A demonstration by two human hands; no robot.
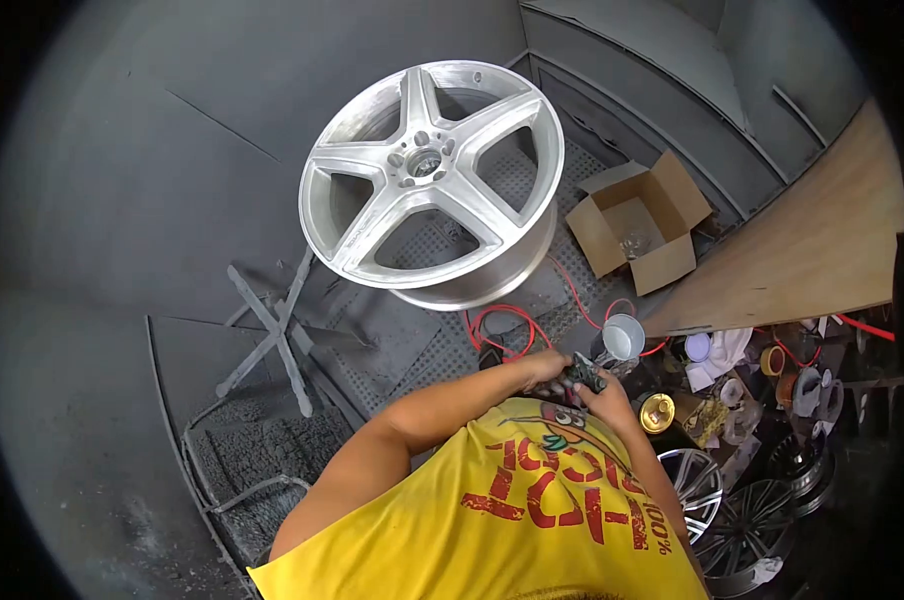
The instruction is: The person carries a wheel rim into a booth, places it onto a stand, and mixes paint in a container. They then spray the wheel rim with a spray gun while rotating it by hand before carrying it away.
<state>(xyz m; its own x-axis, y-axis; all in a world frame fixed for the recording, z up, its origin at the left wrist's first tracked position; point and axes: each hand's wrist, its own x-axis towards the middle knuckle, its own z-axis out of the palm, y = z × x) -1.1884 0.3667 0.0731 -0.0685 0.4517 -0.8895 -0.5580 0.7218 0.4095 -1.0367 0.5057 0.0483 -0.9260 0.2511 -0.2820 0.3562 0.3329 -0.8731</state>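
Close in front of my body, both hands are closed on a dark spray gun [585, 373]. My left hand [545, 369] grips it from the left. My right hand [609, 398] has its fingers pressed against the other side. A pale round cup [623, 338] shows just above and to the right of the gun. Beyond my hands is a large silver five-spoke wheel rim [487, 190], raised above the floor, with whitish, uneven patches on its face.
A red hose [512, 312] coils on the floor below the rim. An open cardboard box [637, 215] is at right. A grey cross-shaped stand [275, 335] is at left. Cans, tape rolls and more wheel rims [688, 490] crowd the lower right, beside a wooden panel [792, 245].
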